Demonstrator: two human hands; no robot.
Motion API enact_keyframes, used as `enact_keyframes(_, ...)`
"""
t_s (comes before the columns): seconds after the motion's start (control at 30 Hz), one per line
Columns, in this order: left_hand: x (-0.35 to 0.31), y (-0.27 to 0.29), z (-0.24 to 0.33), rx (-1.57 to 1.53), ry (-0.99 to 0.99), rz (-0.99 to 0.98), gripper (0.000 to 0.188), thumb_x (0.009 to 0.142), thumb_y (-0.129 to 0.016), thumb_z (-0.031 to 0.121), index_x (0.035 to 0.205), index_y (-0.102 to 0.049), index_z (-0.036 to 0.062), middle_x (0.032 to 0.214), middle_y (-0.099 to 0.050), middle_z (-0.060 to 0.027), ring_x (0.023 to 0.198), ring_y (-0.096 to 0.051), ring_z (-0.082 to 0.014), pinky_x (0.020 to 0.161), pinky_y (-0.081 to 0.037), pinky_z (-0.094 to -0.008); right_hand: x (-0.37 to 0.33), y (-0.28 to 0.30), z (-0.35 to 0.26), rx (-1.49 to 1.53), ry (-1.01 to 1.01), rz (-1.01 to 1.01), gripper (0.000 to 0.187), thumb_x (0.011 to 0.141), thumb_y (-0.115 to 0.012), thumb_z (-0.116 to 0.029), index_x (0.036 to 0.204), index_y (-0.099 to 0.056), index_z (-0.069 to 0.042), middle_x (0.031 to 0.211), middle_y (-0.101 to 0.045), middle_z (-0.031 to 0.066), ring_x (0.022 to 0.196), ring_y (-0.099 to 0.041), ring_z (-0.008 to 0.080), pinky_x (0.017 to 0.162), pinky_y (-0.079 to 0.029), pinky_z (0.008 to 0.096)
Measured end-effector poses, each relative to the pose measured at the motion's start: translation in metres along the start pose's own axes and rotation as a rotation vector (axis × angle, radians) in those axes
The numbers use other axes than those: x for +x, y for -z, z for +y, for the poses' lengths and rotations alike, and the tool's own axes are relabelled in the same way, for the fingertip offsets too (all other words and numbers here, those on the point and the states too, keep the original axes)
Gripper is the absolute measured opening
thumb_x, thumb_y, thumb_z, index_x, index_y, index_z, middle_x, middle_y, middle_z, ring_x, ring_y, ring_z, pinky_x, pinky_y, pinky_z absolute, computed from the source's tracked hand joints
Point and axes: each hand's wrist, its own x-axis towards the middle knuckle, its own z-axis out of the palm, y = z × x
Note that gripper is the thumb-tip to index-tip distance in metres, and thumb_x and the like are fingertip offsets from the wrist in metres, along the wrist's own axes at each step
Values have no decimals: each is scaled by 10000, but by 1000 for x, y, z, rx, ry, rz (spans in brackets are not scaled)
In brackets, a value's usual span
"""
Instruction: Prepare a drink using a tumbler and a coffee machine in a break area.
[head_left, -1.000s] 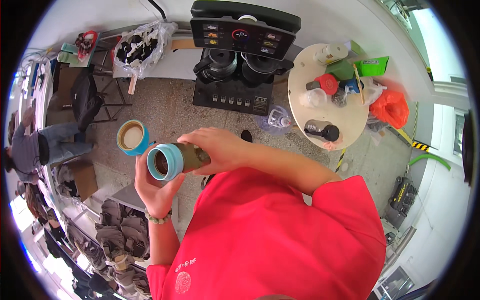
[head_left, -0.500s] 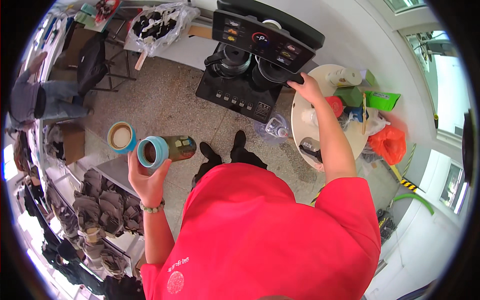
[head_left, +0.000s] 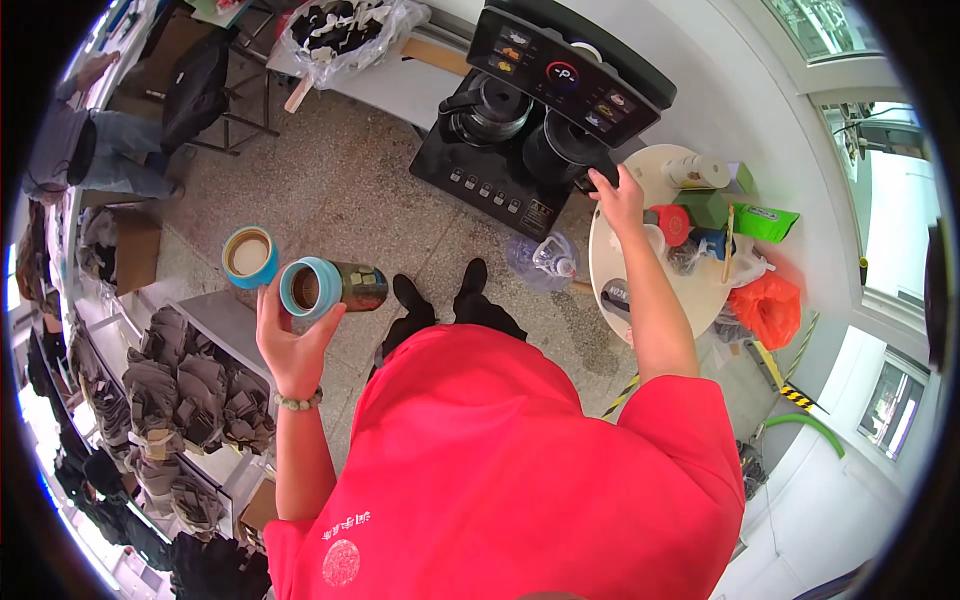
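My left hand is wrapped round an open drinking bottle with a light blue rim; its mouth faces up and shows a brownish inside. A round blue lid, its pale inner side up, sits at the same hand's fingertips beside the bottle. My right hand is closed on the handle of a black kettle at the right side of a black electric tea stove. Whether the kettle's base touches the stove is hidden. Left of it on the stove stands a glass kettle with a black handle.
A tilted display panel rises behind the kettles. At right, a round cream table bears a paper roll, green packets and a red lid. A large clear plastic bottle stands below the stove. Stacked dark pieces lie left; another person is far left.
The whole view has shifted, with the stove now further right. The black kettle and my right hand sit slightly lower relative to the glass kettle. My left hand keeps its hold.
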Motion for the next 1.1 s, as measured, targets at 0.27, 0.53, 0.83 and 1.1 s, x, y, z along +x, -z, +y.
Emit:
enact_keyframes(0.27,7,9,-22,26,-73,10,712,722,-940,53,1356,-625,-16,1248,-606,-81,1153,-653,-202,983,-552,-345,-78,-1,-35,-20,24,-5,339,971,-774,-268,1066,-660,37,838,-756,109,700,-752,168,638,-562,290)
enact_keyframes(0.53,24,13,-32,164,-186,-14,727,676,-971,156,1329,-666,62,1148,-660,-88,1035,-688,-239,888,-572,-348,-151,8,-162,-146,120,-215,266,979,-747,-116,1164,-658,55,991,-729,105,819,-726,138,696,-630,294)
enact_keyframes(0.83,33,22,-41,109,-277,12,742,628,-979,245,1298,-683,126,1141,-669,-104,1001,-683,-324,851,-579,-420,-180,-13,-285,-246,234,-448,257,966,-736,-53,1180,-648,61,977,-733,69,857,-711,117,766,-593,271)
enact_keyframes(1.1,25,46,-56,135,-293,94,741,619,-974,268,1286,-683,129,1158,-672,-105,1058,-674,-330,892,-573,-433,-179,-53,-350,-394,359,-615,276,941,-763,-44,1183,-662,42,952,-727,37,845,-677,80,731,-540,240)
